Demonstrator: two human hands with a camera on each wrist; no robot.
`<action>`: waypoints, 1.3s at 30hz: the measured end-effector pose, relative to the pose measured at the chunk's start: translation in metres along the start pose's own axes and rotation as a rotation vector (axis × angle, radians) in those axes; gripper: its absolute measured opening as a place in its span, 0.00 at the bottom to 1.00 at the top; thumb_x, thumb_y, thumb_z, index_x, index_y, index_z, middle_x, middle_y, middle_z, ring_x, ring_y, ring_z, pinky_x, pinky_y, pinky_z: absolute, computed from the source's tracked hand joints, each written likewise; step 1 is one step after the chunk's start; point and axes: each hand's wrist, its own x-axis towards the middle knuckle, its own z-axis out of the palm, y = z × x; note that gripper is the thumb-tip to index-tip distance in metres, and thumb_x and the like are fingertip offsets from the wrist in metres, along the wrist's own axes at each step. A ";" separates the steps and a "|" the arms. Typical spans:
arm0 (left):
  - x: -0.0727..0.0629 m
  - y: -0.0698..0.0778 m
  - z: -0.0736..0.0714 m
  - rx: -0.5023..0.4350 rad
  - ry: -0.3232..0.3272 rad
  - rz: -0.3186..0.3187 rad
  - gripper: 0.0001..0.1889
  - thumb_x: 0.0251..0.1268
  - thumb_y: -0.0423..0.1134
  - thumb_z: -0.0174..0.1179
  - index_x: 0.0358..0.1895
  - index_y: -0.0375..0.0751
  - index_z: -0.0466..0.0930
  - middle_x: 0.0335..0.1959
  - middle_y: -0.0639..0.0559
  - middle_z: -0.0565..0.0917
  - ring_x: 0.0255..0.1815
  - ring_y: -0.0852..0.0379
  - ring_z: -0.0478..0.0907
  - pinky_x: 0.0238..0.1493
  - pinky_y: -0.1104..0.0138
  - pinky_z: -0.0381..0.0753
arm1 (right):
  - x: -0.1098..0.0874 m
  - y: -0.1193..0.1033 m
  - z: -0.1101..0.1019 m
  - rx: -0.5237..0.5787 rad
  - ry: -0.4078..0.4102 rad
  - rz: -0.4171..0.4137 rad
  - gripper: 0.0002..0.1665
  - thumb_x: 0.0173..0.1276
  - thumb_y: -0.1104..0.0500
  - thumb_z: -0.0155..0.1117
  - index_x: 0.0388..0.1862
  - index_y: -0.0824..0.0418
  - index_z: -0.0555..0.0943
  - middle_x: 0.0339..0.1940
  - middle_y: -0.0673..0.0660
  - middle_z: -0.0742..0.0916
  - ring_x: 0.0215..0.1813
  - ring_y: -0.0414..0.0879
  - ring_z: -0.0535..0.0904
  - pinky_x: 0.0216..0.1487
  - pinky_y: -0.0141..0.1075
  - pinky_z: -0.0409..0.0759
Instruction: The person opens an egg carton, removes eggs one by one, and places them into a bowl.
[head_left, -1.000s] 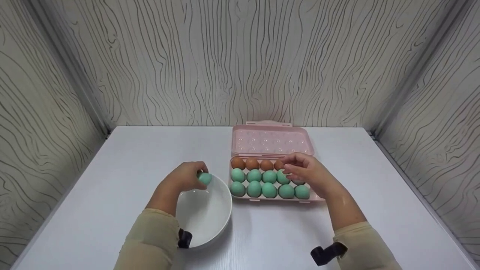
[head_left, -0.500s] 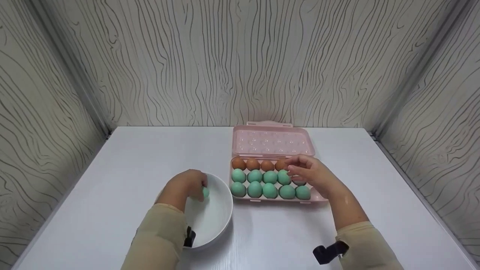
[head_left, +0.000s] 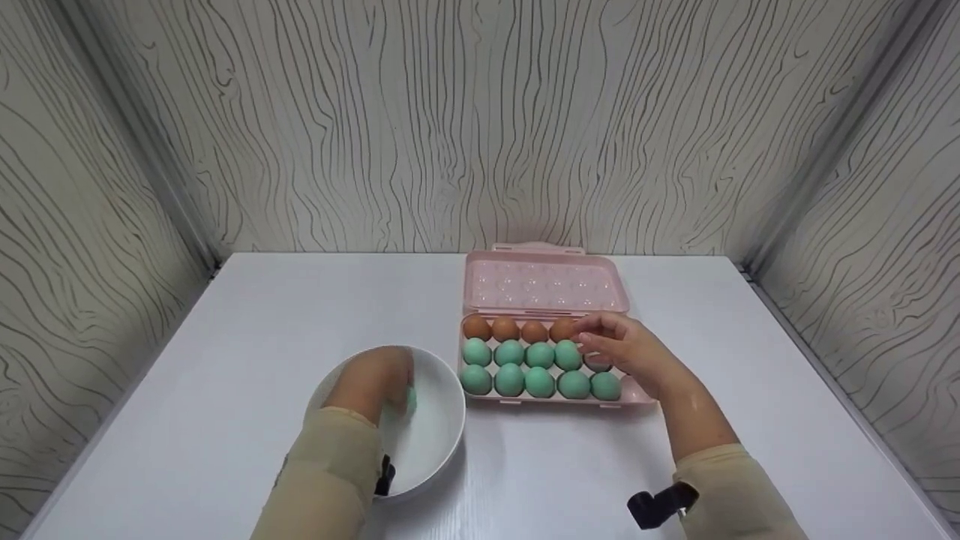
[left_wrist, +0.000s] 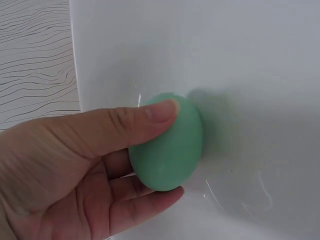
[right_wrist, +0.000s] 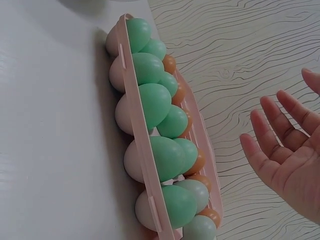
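Observation:
In the head view my left hand [head_left: 375, 382] reaches down inside a white bowl [head_left: 435, 431]. It pinches a green egg [left_wrist: 172, 150] between thumb and fingers, close above the bowl's inner surface in the left wrist view; whether the egg touches it I cannot tell. My right hand [head_left: 630, 349] hovers over the right end of a pink egg carton [head_left: 547, 285], fingers loosely bent and holding nothing. Brown eggs [head_left: 505, 328] fill the carton's back row, and green eggs [head_left: 509, 380] sit in the rows in front. The right hand partly hides a paler egg [head_left: 598, 362].
The carton's lid stands open toward the back wall [head_left: 450, 135]. Bowl and carton are close side by side on the white table [head_left: 540, 465]. In the right wrist view, pale eggs [right_wrist: 195, 194] sit near one carton end.
My left hand has lowered the green egg from the bowl's far rim down into the bowl, moving slightly nearer to me. The right hand has stayed almost still over the carton.

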 end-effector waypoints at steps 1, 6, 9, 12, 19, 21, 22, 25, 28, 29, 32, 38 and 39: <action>0.000 0.000 0.000 0.010 -0.007 -0.008 0.12 0.42 0.28 0.69 0.33 0.43 0.80 0.37 0.50 0.79 0.42 0.49 0.74 0.53 0.49 0.70 | 0.000 0.000 0.000 -0.002 0.003 0.002 0.23 0.64 0.53 0.60 0.53 0.63 0.73 0.52 0.57 0.76 0.49 0.49 0.77 0.51 0.44 0.75; 0.001 0.000 -0.002 0.056 -0.036 -0.008 0.11 0.45 0.28 0.67 0.34 0.40 0.80 0.38 0.50 0.79 0.41 0.50 0.71 0.57 0.53 0.68 | -0.001 0.001 0.000 -0.008 0.017 0.009 0.22 0.63 0.53 0.60 0.53 0.63 0.73 0.52 0.56 0.77 0.50 0.50 0.76 0.49 0.44 0.76; 0.000 -0.001 -0.003 0.058 -0.040 0.002 0.09 0.45 0.28 0.66 0.32 0.40 0.79 0.35 0.50 0.78 0.40 0.49 0.71 0.54 0.54 0.69 | -0.001 0.002 -0.001 -0.012 0.018 0.007 0.21 0.64 0.54 0.60 0.52 0.63 0.72 0.49 0.57 0.78 0.49 0.48 0.77 0.48 0.42 0.76; -0.002 -0.002 -0.003 0.015 -0.038 -0.008 0.09 0.44 0.28 0.67 0.31 0.40 0.78 0.33 0.49 0.78 0.38 0.48 0.71 0.49 0.55 0.72 | -0.001 0.003 -0.002 -0.021 0.018 -0.001 0.22 0.63 0.53 0.60 0.52 0.64 0.72 0.49 0.59 0.78 0.47 0.48 0.77 0.47 0.42 0.76; -0.006 -0.005 -0.008 0.016 -0.060 0.023 0.09 0.43 0.29 0.69 0.29 0.39 0.78 0.34 0.49 0.78 0.38 0.49 0.72 0.46 0.55 0.74 | -0.003 0.004 -0.005 -0.060 0.056 0.027 0.27 0.59 0.47 0.63 0.51 0.62 0.73 0.49 0.61 0.78 0.45 0.49 0.77 0.47 0.42 0.77; -0.008 -0.005 -0.009 -0.025 -0.069 0.002 0.10 0.42 0.28 0.69 0.30 0.39 0.78 0.34 0.49 0.78 0.38 0.49 0.72 0.46 0.54 0.74 | -0.003 0.004 -0.004 -0.076 0.066 0.041 0.27 0.59 0.45 0.64 0.51 0.61 0.74 0.48 0.59 0.79 0.44 0.49 0.77 0.45 0.41 0.77; -0.008 -0.006 -0.009 -0.052 -0.073 -0.011 0.11 0.41 0.28 0.69 0.30 0.38 0.78 0.34 0.49 0.78 0.38 0.49 0.72 0.47 0.53 0.74 | -0.003 0.004 -0.004 -0.080 0.063 0.043 0.28 0.59 0.45 0.63 0.51 0.61 0.73 0.49 0.60 0.78 0.44 0.49 0.77 0.45 0.41 0.77; -0.009 -0.007 -0.009 -0.128 -0.075 -0.042 0.13 0.39 0.27 0.68 0.32 0.39 0.78 0.34 0.48 0.78 0.38 0.49 0.73 0.46 0.52 0.75 | -0.002 0.003 -0.004 -0.090 0.069 0.057 0.29 0.58 0.43 0.64 0.51 0.60 0.74 0.48 0.59 0.79 0.43 0.49 0.77 0.43 0.40 0.76; -0.010 -0.007 -0.010 -0.171 -0.065 -0.046 0.16 0.39 0.27 0.68 0.35 0.41 0.77 0.35 0.48 0.78 0.39 0.48 0.74 0.43 0.52 0.76 | -0.002 0.003 -0.005 -0.089 0.058 0.046 0.28 0.59 0.44 0.63 0.51 0.61 0.73 0.50 0.61 0.78 0.44 0.50 0.76 0.45 0.40 0.76; -0.010 -0.008 -0.010 -0.169 -0.060 -0.035 0.17 0.39 0.28 0.69 0.37 0.41 0.77 0.36 0.48 0.78 0.40 0.48 0.74 0.43 0.51 0.76 | -0.002 0.002 -0.006 -0.087 0.059 0.041 0.28 0.59 0.45 0.63 0.51 0.61 0.74 0.49 0.61 0.78 0.45 0.50 0.76 0.45 0.40 0.76; -0.012 -0.010 -0.013 -0.168 -0.034 -0.007 0.23 0.41 0.30 0.70 0.46 0.44 0.77 0.45 0.48 0.78 0.49 0.46 0.73 0.49 0.49 0.74 | -0.002 0.002 -0.009 -0.085 0.045 0.010 0.26 0.61 0.47 0.62 0.52 0.63 0.73 0.50 0.62 0.78 0.49 0.52 0.75 0.47 0.39 0.76; -0.018 -0.009 -0.024 -0.143 -0.011 0.061 0.27 0.43 0.39 0.71 0.53 0.48 0.76 0.57 0.49 0.74 0.52 0.44 0.74 0.51 0.50 0.73 | -0.003 0.000 -0.016 -0.102 0.054 -0.009 0.25 0.63 0.50 0.60 0.52 0.65 0.72 0.49 0.61 0.79 0.50 0.50 0.75 0.51 0.40 0.75; -0.019 -0.008 -0.026 -0.145 -0.015 0.069 0.27 0.44 0.40 0.71 0.53 0.49 0.76 0.57 0.48 0.74 0.49 0.44 0.75 0.48 0.50 0.74 | -0.003 -0.001 -0.018 -0.102 0.058 -0.007 0.25 0.63 0.50 0.60 0.53 0.65 0.72 0.49 0.61 0.79 0.51 0.50 0.75 0.52 0.41 0.75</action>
